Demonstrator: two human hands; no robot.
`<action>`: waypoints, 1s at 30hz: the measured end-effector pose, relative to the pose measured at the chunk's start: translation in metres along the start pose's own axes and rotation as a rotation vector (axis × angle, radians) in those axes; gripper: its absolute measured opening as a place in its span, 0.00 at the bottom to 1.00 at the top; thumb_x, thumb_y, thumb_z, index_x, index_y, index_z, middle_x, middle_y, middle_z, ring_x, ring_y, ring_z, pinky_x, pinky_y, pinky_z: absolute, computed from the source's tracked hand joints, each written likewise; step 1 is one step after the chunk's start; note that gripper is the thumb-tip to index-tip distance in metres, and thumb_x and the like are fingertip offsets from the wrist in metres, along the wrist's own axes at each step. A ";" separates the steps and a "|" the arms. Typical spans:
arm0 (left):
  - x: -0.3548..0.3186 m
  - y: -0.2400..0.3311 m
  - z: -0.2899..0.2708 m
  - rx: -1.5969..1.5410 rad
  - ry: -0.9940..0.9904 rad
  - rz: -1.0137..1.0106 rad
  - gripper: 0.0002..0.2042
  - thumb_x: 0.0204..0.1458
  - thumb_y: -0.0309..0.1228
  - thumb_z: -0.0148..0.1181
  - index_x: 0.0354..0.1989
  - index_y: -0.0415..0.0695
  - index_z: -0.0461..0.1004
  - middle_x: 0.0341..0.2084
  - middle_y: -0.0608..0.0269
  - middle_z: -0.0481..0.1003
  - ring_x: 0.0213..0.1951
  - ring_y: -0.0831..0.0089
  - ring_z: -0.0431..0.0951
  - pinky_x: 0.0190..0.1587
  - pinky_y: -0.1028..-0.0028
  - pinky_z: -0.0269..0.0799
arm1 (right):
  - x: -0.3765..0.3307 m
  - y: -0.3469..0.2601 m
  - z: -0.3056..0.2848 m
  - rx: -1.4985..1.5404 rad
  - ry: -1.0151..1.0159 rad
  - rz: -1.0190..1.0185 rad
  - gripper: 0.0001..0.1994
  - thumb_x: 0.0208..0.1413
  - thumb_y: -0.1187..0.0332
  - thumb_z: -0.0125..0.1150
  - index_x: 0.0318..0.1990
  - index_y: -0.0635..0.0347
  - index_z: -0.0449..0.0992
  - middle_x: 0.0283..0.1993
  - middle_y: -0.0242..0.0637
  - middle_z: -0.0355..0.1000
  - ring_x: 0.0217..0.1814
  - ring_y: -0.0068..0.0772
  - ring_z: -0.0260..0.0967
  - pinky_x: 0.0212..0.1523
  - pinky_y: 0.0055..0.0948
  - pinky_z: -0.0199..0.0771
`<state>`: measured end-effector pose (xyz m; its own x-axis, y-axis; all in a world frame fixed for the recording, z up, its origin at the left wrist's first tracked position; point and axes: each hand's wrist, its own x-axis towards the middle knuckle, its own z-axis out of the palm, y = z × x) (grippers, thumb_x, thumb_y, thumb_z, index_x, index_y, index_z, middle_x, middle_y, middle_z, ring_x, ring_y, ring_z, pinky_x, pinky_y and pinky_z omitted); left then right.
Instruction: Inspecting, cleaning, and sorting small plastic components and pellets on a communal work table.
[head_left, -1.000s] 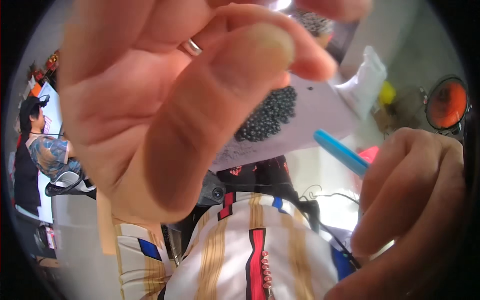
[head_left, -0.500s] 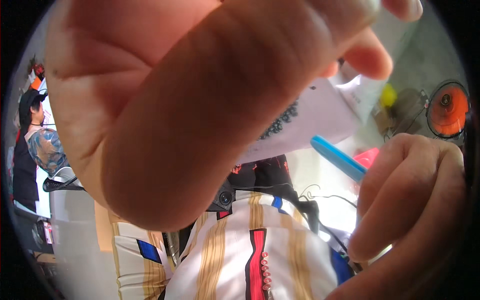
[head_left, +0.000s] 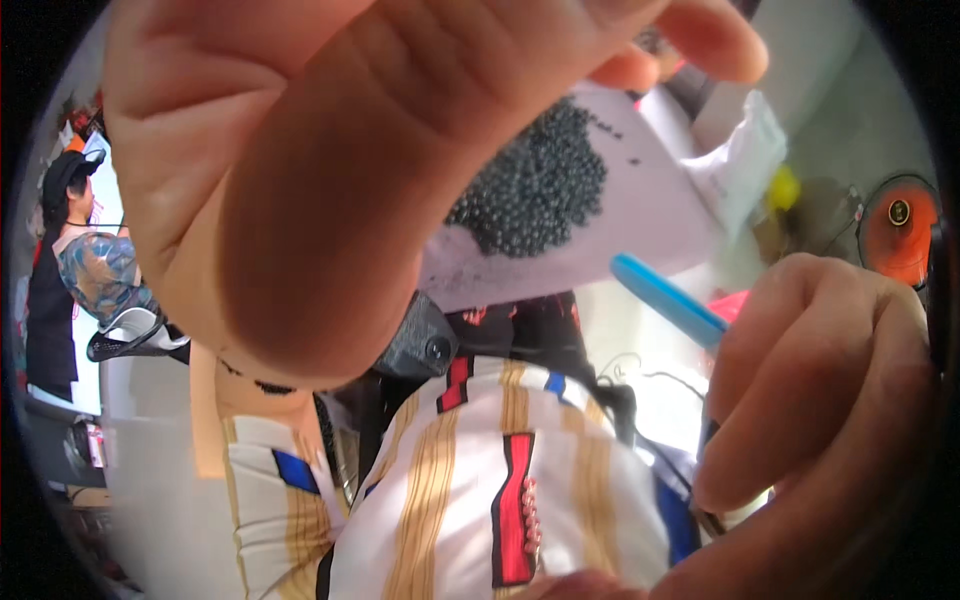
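Note:
My left hand [head_left: 330, 190] fills the upper left, very close. Its thumb stretches toward the top edge, and curled fingertips show just past it; whatever they may grip is cut off. At the right, the folded fingers of my right hand [head_left: 810, 390] close on a flat blue stick with a rounded end [head_left: 665, 298], which points up and left. Beyond the stick, a heap of small dark round beads [head_left: 535, 190] lies on a pale lilac sheet [head_left: 660, 210]. My left thumb hides part of the heap.
A white plastic bag [head_left: 750, 150] stands past the sheet, near an orange fan [head_left: 897, 228]. Below is my white, gold-striped garment [head_left: 430, 490], with a black device [head_left: 425, 345] by its upper edge. Another person [head_left: 95, 260] in a dark cap is at the far left.
My left hand has shifted up and left in the picture, uncovering much more of the bead heap. My right hand and the blue stick have barely moved.

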<state>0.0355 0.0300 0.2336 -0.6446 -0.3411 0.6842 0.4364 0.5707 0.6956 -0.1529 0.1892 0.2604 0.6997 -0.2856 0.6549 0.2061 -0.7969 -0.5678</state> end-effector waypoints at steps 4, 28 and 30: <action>-0.010 0.019 -0.007 0.039 -0.031 0.022 0.24 0.51 0.36 0.59 0.52 0.38 0.60 0.43 0.52 0.74 0.37 0.71 0.77 0.40 0.75 0.70 | 0.011 -0.011 0.015 0.004 0.015 0.003 0.08 0.47 0.69 0.66 0.35 0.55 0.75 0.25 0.30 0.69 0.21 0.21 0.65 0.19 0.19 0.56; -0.042 -0.051 0.012 0.113 -0.214 -0.178 0.17 0.49 0.34 0.60 0.46 0.41 0.67 0.40 0.55 0.75 0.36 0.71 0.77 0.40 0.73 0.70 | 0.003 0.013 0.004 -0.007 0.072 -0.064 0.07 0.46 0.70 0.68 0.33 0.53 0.77 0.27 0.30 0.71 0.23 0.21 0.67 0.20 0.19 0.57; -0.046 -0.056 0.013 0.122 -0.235 -0.181 0.17 0.49 0.34 0.60 0.45 0.41 0.67 0.40 0.56 0.75 0.36 0.71 0.77 0.40 0.73 0.69 | -0.001 0.015 0.003 -0.025 0.082 -0.071 0.06 0.46 0.70 0.68 0.33 0.53 0.77 0.27 0.30 0.71 0.23 0.21 0.67 0.20 0.19 0.57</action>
<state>0.0326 0.0241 0.1603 -0.8384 -0.2719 0.4724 0.2320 0.6062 0.7607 -0.1479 0.1794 0.2499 0.6253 -0.2699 0.7322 0.2354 -0.8294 -0.5067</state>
